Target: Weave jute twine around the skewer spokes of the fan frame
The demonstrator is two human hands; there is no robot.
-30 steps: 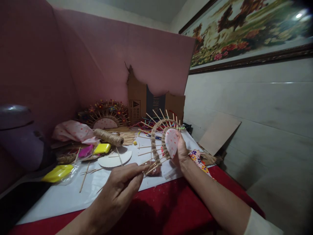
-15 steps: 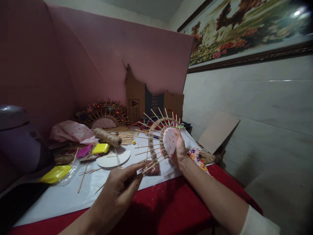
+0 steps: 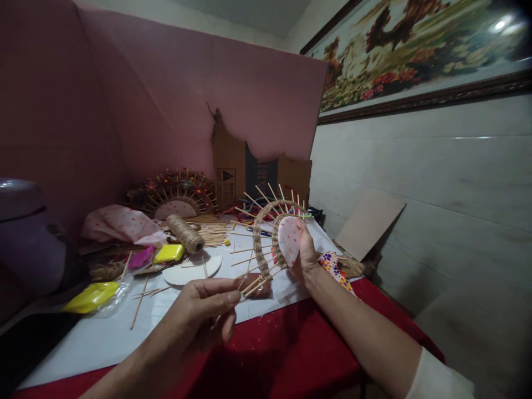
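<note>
My right hand (image 3: 306,255) grips a half-round craft piece (image 3: 277,238): a pink dotted disc with thin wooden sticks fanning out and jute twine woven around them in arcs. It is held upright above the white sheet (image 3: 124,327). My left hand (image 3: 203,310) is in front of it, thumb and fingers pinched on the jute strand at the lowest sticks. A spool of jute twine (image 3: 185,233) lies on the sheet behind.
A finished fan-shaped piece (image 3: 174,197) leans on the pink backdrop. A white half disc (image 3: 189,272), loose sticks, yellow packets (image 3: 92,295), pink cloth (image 3: 118,223) and a cardboard box (image 3: 233,177) crowd the red table (image 3: 291,349). A purple appliance (image 3: 25,233) stands left.
My left hand has risen slightly and turned, its pinch drawing the twine at the lower sticks. The craft piece in my right hand has barely moved.
</note>
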